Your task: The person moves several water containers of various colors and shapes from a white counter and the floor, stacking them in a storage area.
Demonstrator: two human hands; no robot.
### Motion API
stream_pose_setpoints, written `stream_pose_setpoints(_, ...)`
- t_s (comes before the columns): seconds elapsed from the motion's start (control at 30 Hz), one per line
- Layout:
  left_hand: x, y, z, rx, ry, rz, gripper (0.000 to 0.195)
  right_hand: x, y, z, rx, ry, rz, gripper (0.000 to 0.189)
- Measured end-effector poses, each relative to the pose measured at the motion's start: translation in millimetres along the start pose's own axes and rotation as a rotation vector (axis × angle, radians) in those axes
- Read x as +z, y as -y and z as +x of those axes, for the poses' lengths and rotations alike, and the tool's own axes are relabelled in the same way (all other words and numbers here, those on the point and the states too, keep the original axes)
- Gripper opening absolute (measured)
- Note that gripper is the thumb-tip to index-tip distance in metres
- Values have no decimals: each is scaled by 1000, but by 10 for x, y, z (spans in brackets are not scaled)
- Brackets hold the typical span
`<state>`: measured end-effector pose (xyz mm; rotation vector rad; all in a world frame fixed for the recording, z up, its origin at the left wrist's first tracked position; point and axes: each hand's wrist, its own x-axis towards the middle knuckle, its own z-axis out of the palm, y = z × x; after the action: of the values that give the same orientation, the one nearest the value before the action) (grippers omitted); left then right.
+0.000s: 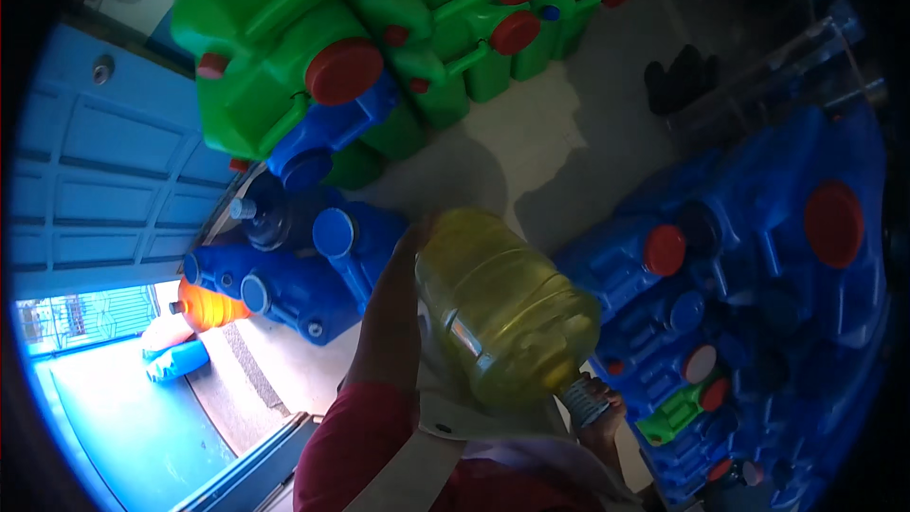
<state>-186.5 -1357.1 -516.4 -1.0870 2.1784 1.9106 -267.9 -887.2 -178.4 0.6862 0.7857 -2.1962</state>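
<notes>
A large translucent yellow water bottle point(498, 299) lies tilted across the front of my body, over a light apron point(455, 416). My right hand point(603, 405) is closed around its neck, beside the ribbed pale cap point(584, 400), at the lower right. My left arm reaches up to the bottle's far end, where my left hand point(424, 227) is against the base; its fingers are dark and mostly hidden. Left of that arm stand several blue jerrycans point(298, 295) and a dark blue round bottle point(270, 217).
Large green jerrycans with red caps point(284, 50) stand at the top. Many blue jerrycans point(753, 242) are stacked on the right. A blue panelled door point(121, 156) and bright doorway are at the left, with an orange bottle point(213, 304) there. A dark object point(679, 82) lies upper right.
</notes>
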Motion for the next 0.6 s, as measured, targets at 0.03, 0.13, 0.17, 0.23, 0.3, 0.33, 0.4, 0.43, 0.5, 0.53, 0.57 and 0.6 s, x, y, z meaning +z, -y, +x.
stream_pose_setpoints(0.03,-18,98,158,-22,-3,-90,41,-33,-119,180,-24,-45,-15,14)
stream_pose_setpoints(0.13,49,250,480,-67,40,271,39,-173,-443,577,-19,-91,10,14)
stream_pose_setpoints(0.17,5,306,590,-64,37,282,39,-193,-538,700,-18,-85,20,14)
stream_pose_setpoints(0.23,53,535,764,-359,-108,182,31,-215,-692,905,-33,-104,0,14)
stream_pose_setpoints(0.3,91,815,809,-208,-73,381,32,-192,-776,1143,-46,-116,-12,14)
stream_pose_setpoints(0.33,126,922,863,-52,-45,568,33,-163,-823,1251,-58,-167,-44,13)
stream_pose_setpoints(0.4,249,1033,1027,-150,-36,469,32,-269,-909,1483,-102,-217,-113,11)
stream_pose_setpoints(0.43,304,1048,1066,-202,-20,427,32,-346,-933,1581,-111,-234,-113,11)
stream_pose_setpoints(0.5,394,1111,1166,-246,14,480,31,-435,-967,1757,-98,-194,-25,13)
stream_pose_setpoints(0.53,406,1156,1257,-242,28,527,31,-443,-994,1820,-102,-178,-50,13)
stream_pose_setpoints(0.57,420,1199,1327,-240,44,574,31,-441,-1022,1878,-105,-187,-50,13)
stream_pose_setpoints(0.6,360,1388,1408,-427,24,469,31,-398,-1046,1938,-98,-168,-64,14)
